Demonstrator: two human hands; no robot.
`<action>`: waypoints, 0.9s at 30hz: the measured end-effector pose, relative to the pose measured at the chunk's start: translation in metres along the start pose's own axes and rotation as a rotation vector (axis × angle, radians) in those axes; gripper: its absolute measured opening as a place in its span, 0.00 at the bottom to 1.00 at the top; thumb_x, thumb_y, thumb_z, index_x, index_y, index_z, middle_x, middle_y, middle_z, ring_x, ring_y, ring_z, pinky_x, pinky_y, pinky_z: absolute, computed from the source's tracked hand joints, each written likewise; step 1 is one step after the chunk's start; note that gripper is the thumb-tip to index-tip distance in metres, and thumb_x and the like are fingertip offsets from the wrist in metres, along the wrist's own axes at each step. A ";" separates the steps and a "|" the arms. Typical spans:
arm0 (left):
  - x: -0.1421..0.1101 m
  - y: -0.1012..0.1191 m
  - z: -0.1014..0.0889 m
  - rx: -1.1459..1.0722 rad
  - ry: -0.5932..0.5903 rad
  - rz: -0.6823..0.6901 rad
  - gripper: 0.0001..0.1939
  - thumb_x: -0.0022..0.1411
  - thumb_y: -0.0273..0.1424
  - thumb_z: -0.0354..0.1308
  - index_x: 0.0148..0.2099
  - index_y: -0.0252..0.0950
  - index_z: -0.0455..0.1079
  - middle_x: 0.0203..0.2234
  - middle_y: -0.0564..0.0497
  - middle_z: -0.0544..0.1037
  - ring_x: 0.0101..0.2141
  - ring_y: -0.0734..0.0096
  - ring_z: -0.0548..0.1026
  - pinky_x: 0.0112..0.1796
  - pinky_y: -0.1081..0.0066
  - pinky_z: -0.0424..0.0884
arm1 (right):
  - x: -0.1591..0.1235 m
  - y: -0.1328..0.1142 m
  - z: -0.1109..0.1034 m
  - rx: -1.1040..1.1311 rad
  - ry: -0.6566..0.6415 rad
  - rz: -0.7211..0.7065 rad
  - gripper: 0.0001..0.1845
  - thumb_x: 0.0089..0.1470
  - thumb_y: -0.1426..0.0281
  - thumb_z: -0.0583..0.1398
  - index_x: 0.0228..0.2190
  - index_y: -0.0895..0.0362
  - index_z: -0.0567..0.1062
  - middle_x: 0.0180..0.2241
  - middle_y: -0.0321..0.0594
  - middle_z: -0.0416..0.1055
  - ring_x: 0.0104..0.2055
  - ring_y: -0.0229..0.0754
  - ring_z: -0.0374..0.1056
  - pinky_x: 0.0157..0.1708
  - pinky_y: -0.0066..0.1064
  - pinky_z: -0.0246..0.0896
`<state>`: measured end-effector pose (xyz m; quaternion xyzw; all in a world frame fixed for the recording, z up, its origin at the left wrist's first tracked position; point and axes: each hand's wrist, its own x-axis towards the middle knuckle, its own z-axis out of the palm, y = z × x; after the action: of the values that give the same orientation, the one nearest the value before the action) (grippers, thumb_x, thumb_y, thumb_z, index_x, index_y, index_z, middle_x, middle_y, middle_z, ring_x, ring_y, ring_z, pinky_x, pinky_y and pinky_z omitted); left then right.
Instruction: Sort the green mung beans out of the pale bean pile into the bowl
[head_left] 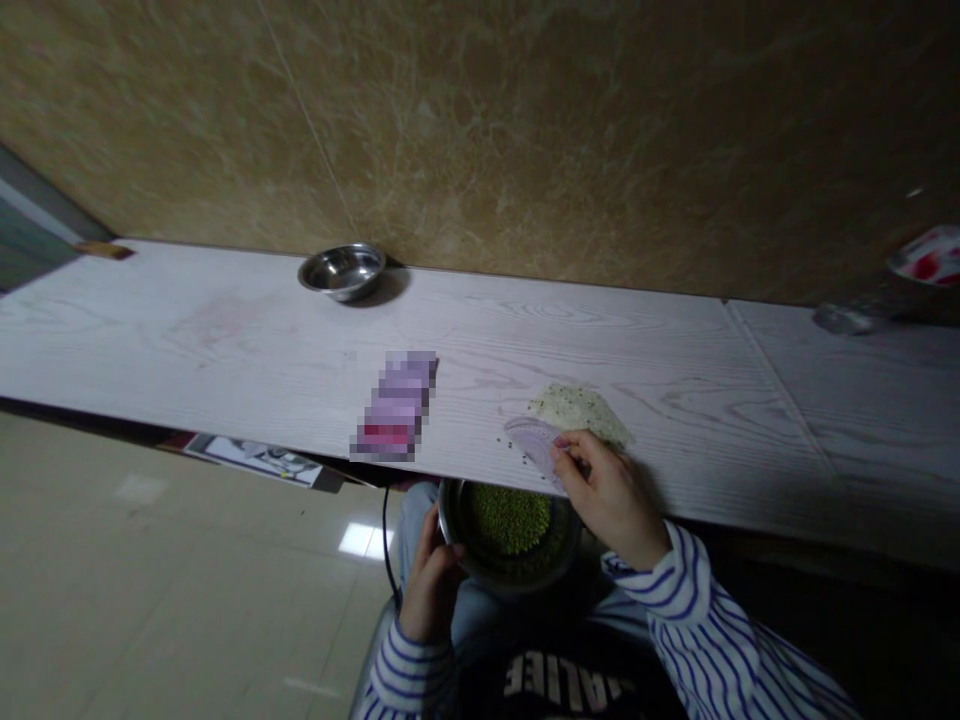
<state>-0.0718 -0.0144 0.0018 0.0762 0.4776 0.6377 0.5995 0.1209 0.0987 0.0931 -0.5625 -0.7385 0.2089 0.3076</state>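
My left hand grips the left rim of a metal bowl, which sits over my lap just under the table's front edge. Green mung beans cover its bottom. In my right hand, pinched between thumb and fingers, is a thin pale purple piece with a curved edge; its exact kind is unclear. It rests on or just above the tabletop. Right behind it lies a pile of whitish grains that look like rice, mixed with dark specks. A few loose beans are scattered left of the pile.
A second metal bowl stands at the back near the wall. A pixelated purple and pink flat item lies left of the pile. At the far right are a clear object and a red-and-white container. The narrow white table meets a marbled wall.
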 end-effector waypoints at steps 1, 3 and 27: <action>-0.001 0.000 0.001 -0.006 0.002 0.001 0.29 0.47 0.30 0.65 0.54 0.46 0.77 0.46 0.48 0.82 0.40 0.54 0.77 0.31 0.64 0.73 | 0.002 0.000 0.001 -0.006 0.001 0.007 0.09 0.60 0.66 0.56 0.37 0.54 0.76 0.28 0.40 0.81 0.24 0.41 0.73 0.23 0.29 0.61; -0.002 0.000 0.002 -0.005 0.010 -0.006 0.29 0.46 0.30 0.66 0.54 0.45 0.77 0.46 0.48 0.82 0.40 0.53 0.77 0.31 0.62 0.73 | 0.008 -0.001 0.002 -0.028 -0.001 0.019 0.09 0.60 0.66 0.56 0.38 0.54 0.76 0.29 0.40 0.81 0.25 0.42 0.74 0.25 0.30 0.62; -0.004 0.006 -0.010 0.068 0.003 0.005 0.32 0.46 0.32 0.64 0.57 0.44 0.73 0.48 0.47 0.78 0.37 0.54 0.76 0.28 0.66 0.70 | 0.011 -0.003 -0.014 -0.022 -0.135 -0.018 0.11 0.62 0.66 0.57 0.40 0.55 0.78 0.28 0.39 0.81 0.26 0.41 0.74 0.27 0.31 0.62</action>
<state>-0.0815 -0.0215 0.0025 0.0967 0.4996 0.6227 0.5943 0.1265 0.1083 0.1078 -0.5438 -0.7649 0.2354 0.2526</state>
